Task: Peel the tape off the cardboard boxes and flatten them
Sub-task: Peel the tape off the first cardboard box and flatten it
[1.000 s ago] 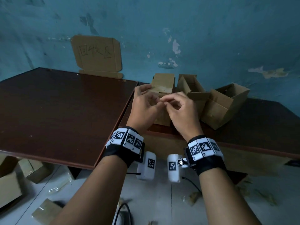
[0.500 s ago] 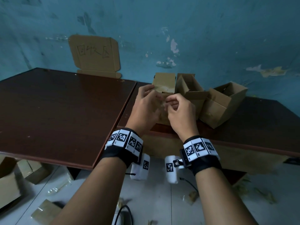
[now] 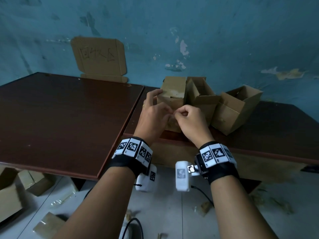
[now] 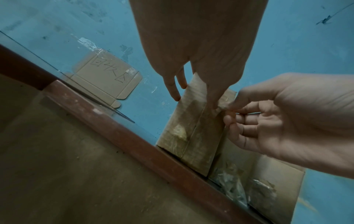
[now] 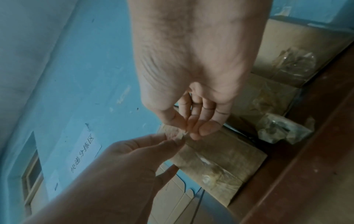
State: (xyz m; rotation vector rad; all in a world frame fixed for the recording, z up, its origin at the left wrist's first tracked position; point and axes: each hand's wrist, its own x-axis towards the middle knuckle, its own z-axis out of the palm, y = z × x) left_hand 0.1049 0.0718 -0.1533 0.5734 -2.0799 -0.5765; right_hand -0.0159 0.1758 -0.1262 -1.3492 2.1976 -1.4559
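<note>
Cardboard box (image 3: 172, 95) is standing near the front edge of the dark worktop (image 3: 276, 135) as a person is working its tape (image 5: 181, 134) loose. Left hand (image 3: 153, 116) is gripping the box's left side, bracing it; right hand (image 3: 191, 120) is pinching a lifted tape end. Peeling low and slowly along the seam should keep the strip whole. Opened boxes (image 3: 238, 109) are waiting just right.

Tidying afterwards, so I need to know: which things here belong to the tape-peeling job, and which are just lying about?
In the job: nearest box, held by left hand; tape, pinched by right hand; middle box and rightmost box, both open.
Lying about: cardboard sign on the wall; tape scraps and cable on floor.
</note>
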